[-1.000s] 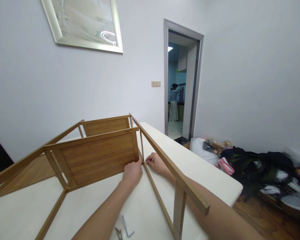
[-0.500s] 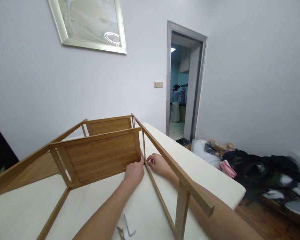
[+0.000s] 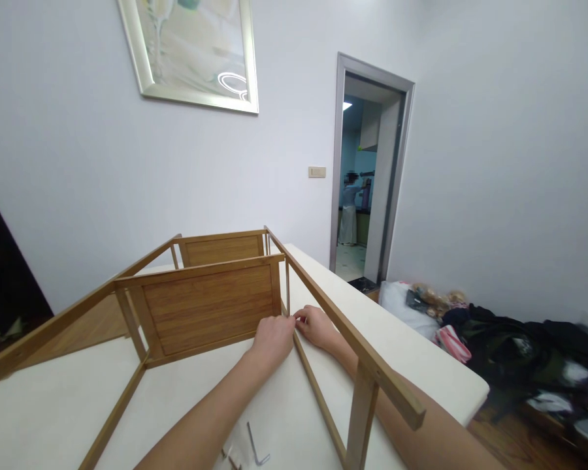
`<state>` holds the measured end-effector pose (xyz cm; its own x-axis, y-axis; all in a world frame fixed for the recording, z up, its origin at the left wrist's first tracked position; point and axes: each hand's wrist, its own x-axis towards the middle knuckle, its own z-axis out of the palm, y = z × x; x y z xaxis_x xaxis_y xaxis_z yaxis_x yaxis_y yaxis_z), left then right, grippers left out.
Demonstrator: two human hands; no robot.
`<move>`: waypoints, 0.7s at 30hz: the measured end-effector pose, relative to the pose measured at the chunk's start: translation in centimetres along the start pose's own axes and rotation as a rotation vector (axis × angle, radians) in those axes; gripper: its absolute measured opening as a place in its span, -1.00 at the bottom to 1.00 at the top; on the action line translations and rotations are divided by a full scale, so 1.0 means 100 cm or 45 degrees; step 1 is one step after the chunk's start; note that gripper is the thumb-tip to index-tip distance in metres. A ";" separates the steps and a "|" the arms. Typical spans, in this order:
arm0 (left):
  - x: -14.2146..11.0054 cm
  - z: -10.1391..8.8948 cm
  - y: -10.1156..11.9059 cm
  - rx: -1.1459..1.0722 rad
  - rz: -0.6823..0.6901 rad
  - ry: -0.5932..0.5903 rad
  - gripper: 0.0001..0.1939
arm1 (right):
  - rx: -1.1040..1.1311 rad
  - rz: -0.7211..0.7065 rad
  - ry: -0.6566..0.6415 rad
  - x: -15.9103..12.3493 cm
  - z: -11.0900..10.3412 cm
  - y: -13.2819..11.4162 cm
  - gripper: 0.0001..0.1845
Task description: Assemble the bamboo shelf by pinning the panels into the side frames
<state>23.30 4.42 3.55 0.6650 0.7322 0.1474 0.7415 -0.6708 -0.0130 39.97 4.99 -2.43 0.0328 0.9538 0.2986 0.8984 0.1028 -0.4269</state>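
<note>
A brown wooden shelf frame (image 3: 215, 307) lies on its side across the white table (image 3: 206, 398). My left hand (image 3: 274, 336) is closed at the lower right corner of the nearer panel, where it meets a rail. On the other side of that rail, my right hand (image 3: 316, 326) has its fingers pinched together at the same joint. Whatever sits between the fingertips is too small to make out. Near my left forearm lie an L-shaped hex key (image 3: 257, 447) and a few brass-coloured screws (image 3: 232, 462), partly cut off by the lower edge.
A heap of bags and clothes (image 3: 509, 352) lies on the floor to the right. Through the doorway (image 3: 355, 196) a person (image 3: 350, 209) stands in another room. A framed picture (image 3: 200, 104) hangs on the wall. One frame post (image 3: 396, 391) juts over my right forearm.
The view has shifted slightly, so everything sits a little lower and further right. My left hand has closed more around the joint, and my right fingertips have come nearer to it.
</note>
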 end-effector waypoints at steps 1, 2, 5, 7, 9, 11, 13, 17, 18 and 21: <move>-0.001 -0.006 0.002 -0.008 0.033 0.003 -0.66 | -0.010 0.006 -0.001 0.000 -0.001 -0.001 -0.81; -0.003 -0.012 0.004 -0.017 0.061 0.010 -0.67 | -0.019 0.012 -0.004 -0.001 -0.002 -0.002 -0.81; -0.011 -0.026 0.005 -0.065 0.127 0.060 -0.69 | -0.043 0.027 -0.010 -0.002 -0.004 -0.005 -0.82; -0.016 -0.032 0.003 -0.116 0.164 0.109 -0.70 | -0.058 0.040 0.001 -0.003 -0.006 -0.008 -0.81; -0.018 -0.034 -0.002 -0.177 0.171 0.170 -0.70 | -0.069 0.048 0.012 -0.004 -0.007 -0.011 -0.78; -0.016 -0.034 -0.010 -0.247 0.127 0.248 -0.69 | -0.074 0.048 0.014 -0.005 -0.009 -0.014 -0.78; -0.013 -0.036 -0.019 -0.328 0.059 0.339 -0.67 | -0.075 0.049 0.012 -0.006 -0.011 -0.017 -0.79; -0.014 -0.051 -0.038 -0.481 -0.046 0.474 -0.62 | -0.075 0.060 0.012 -0.007 -0.013 -0.022 -0.79; -0.019 -0.058 -0.040 -0.507 -0.055 0.479 -0.62 | -0.073 0.060 0.009 -0.007 -0.013 -0.023 -0.79; -0.047 -0.076 -0.040 -0.574 -0.045 0.415 -0.62 | -0.067 0.056 0.002 -0.007 -0.013 -0.023 -0.79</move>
<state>16.53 2.81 10.47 0.5249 0.7290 0.4394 0.6037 -0.6827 0.4117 38.44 3.74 -0.50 0.0735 0.9566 0.2820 0.9180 0.0456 -0.3940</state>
